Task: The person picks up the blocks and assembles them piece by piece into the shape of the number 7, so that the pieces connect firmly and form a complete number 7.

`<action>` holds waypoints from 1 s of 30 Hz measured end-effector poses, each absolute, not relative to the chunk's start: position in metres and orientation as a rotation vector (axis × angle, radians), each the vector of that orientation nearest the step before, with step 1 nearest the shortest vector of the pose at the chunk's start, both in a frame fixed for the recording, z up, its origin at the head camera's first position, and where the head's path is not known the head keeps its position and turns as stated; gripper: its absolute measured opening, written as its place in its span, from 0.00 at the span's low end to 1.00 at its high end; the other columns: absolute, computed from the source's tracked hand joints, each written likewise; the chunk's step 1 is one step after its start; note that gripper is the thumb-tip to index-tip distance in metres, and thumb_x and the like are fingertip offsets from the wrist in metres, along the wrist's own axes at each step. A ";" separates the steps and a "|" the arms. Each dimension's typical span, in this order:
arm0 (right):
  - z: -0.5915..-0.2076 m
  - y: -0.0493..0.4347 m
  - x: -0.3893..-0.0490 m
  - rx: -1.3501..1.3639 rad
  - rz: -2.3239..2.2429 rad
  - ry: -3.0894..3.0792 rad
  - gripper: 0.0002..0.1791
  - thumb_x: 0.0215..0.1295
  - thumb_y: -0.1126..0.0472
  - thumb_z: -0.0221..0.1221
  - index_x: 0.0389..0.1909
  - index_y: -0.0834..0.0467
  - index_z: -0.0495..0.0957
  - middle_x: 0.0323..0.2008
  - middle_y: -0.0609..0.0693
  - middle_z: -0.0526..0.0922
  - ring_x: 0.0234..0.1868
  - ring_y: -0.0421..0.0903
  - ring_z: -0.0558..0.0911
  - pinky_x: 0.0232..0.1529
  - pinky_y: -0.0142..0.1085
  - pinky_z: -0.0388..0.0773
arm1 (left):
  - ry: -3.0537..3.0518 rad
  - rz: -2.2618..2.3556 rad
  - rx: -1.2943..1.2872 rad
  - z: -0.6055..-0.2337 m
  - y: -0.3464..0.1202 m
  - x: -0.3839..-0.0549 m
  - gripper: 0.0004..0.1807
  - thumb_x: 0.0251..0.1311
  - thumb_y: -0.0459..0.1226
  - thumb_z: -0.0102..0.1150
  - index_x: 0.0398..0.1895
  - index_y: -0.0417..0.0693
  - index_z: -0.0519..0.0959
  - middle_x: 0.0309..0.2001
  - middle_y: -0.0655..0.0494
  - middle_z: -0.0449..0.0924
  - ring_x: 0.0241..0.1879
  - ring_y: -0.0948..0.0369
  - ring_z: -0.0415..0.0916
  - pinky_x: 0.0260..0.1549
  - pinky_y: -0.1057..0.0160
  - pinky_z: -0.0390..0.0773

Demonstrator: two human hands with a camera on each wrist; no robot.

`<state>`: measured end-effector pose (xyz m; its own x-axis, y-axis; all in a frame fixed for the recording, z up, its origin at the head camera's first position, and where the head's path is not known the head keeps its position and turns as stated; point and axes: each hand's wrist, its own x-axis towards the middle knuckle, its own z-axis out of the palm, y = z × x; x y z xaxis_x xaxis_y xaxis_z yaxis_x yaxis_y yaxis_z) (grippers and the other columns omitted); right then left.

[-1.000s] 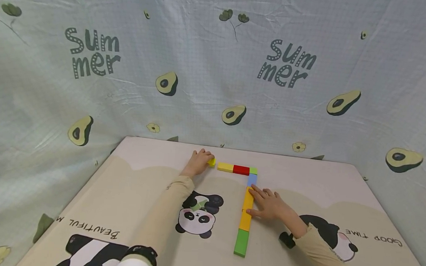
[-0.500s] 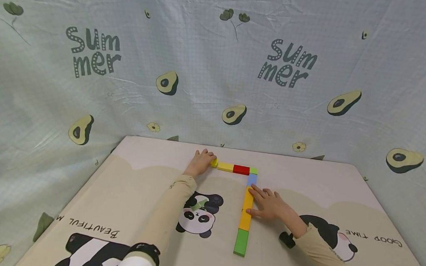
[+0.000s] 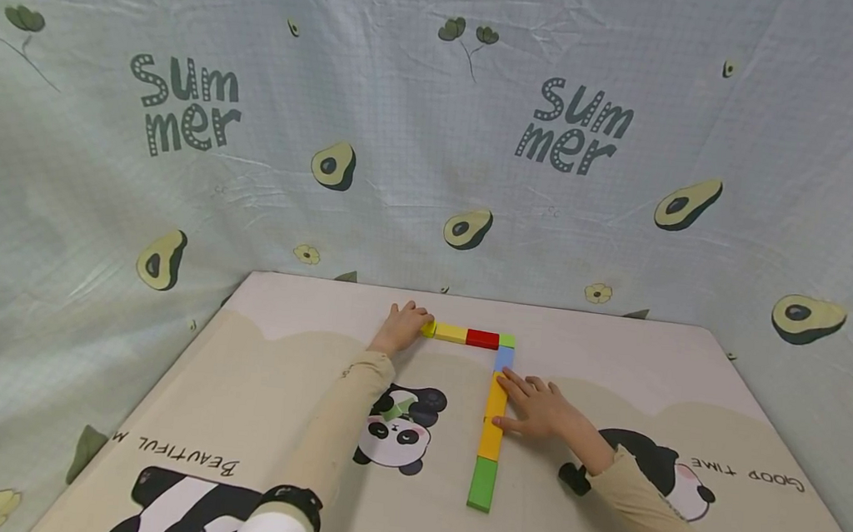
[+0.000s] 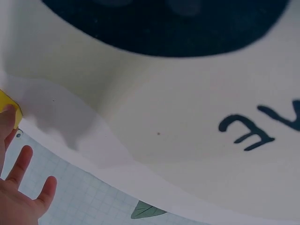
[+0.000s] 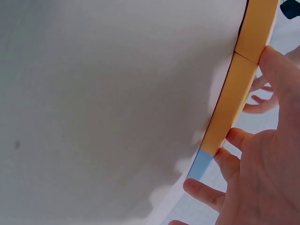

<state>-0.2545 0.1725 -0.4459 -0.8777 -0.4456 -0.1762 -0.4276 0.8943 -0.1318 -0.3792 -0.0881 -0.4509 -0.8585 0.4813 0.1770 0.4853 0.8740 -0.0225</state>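
Observation:
At the far side of the table, my left hand (image 3: 401, 329) pinches a bright yellow block (image 3: 429, 329) at the left end of a row. Beside that block lie a pale yellow block (image 3: 451, 333), a red block (image 3: 482, 339) and a small light green block (image 3: 507, 340). From the corner a line runs towards me: a blue block (image 3: 504, 358), two orange blocks (image 3: 491, 440) and a green block (image 3: 482, 484). My right hand (image 3: 545, 411) has spread fingers, whose tips touch the right side of this line. In the left wrist view, the yellow block (image 4: 9, 108) is partly cut off.
The blocks lie on a table (image 3: 259, 386) with a printed panda (image 3: 393, 440) left of the line. Behind the table hangs a pale curtain (image 3: 409, 106) with avocado prints. A dark band (image 3: 290, 506) circles the left forearm.
My left hand has slid the bright yellow block right, closing the gap to the pale yellow block. My right hand has stayed in place against the line of blocks.

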 end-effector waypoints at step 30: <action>-0.450 0.175 -0.254 -0.669 -0.135 2.855 0.44 0.56 0.34 0.47 0.67 0.55 0.51 0.69 0.53 0.49 0.63 0.62 0.60 0.58 0.64 0.51 | -2.869 -0.020 -0.771 -0.442 -0.092 -0.375 0.19 0.54 0.38 0.58 0.51 0.51 0.74 0.48 0.52 0.76 0.48 0.53 0.67 0.45 0.50 0.67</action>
